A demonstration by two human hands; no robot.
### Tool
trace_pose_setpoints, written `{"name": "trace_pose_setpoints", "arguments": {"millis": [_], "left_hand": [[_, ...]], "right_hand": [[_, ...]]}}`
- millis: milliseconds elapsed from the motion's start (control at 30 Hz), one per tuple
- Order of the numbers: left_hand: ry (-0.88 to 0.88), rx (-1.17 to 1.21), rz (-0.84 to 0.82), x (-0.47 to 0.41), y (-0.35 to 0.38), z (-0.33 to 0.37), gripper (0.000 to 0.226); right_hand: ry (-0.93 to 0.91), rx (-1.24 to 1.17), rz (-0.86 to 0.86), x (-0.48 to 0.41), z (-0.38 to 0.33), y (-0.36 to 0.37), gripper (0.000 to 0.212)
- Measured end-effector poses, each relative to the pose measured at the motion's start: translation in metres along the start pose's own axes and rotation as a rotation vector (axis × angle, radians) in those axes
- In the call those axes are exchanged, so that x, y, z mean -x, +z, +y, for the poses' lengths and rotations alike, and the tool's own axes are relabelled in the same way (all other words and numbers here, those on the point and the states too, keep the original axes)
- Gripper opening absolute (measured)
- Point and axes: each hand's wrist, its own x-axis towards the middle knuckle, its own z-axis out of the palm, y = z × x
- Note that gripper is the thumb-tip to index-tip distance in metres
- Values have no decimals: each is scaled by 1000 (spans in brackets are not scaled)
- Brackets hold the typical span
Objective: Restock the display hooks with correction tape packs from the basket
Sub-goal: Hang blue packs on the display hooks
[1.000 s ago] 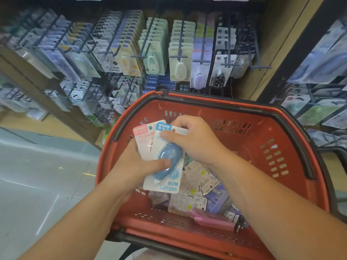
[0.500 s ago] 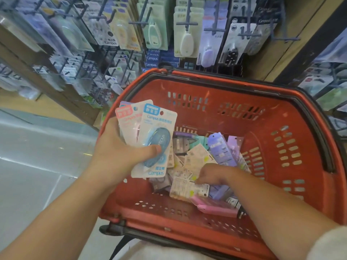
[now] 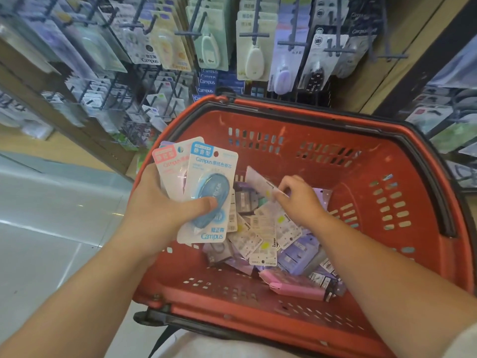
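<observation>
On the far left I see rows of dark metal display hooks [image 3: 144,27] hung with carded correction tape, well above and beyond the basket. Moving in, my left hand [image 3: 165,205] is closed around a small fan of packs: a white card with a blue oval tape dispenser [image 3: 210,195] in front, thumb pressed across its blister, and a pink-headed card [image 3: 169,164] tucked just behind it. A lilac edge peeks out behind those, so there may be a third; I cannot tell.

To the right, inside the red perforated plastic shopping basket [image 3: 387,151], my right hand [image 3: 300,197] pinches the corner of a pale translucent pack [image 3: 258,180], fingers closed on it, lifting it tilted off the jumbled heap of loose packs [image 3: 260,236]. A pink rectangular case [image 3: 296,285] lies near the front wall.

My worry is the left-hand stack: the cards are glossy and held only by one thumb, so adding another could make them slide and spill. The pinched pack is held by one corner and could twist free. Mixed colours could also end up on the wrong hook unless I sort them.
</observation>
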Motion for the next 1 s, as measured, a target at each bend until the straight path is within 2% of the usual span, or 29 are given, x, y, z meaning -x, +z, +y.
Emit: {"name": "trace_pose_setpoints", "arguments": {"millis": [67, 100, 133, 200, 267, 333, 433, 533, 600, 733, 867, 1000], "left_hand": [[1, -8, 2, -1, 1, 0, 89], [-3, -12, 10, -2, 2, 0, 92], [-8, -14, 21, -3, 2, 0, 96], [-8, -24, 22, -6, 3, -1, 99], [2, -38, 17, -8, 3, -2, 97], [4, -33, 14, -9, 3, -2, 96], [-9, -22, 1, -9, 3, -4, 98], [-25, -4, -2, -8, 4, -6, 96], [-27, -1, -4, -8, 5, -6, 97], [-35, 14, 16, -9, 4, -9, 101], [-39, 13, 18, -9, 6, -9, 102], [-67, 29, -4, -8, 7, -8, 99]], "right_hand": [[-175, 212, 125, 1, 9, 3, 15], [-237, 342, 77, 2, 15, 6, 7], [-247, 484, -52, 4, 20, 10, 6], [-179, 685, -400, 10, 36, 21, 25], [-128, 686, -601, 16, 45, 27, 38], [-57, 518, -569, 14, 45, 29, 36], [82, 391, -395, -1, 38, 30, 34], [216, 397, -331, -11, 36, 39, 60], [266, 435, -338, -13, 40, 49, 69], [286, 428, -347, -15, 39, 55, 68], [167, 563, -370, -10, 33, 51, 64], [75, 621, -484, -2, 23, 59, 76]]}}
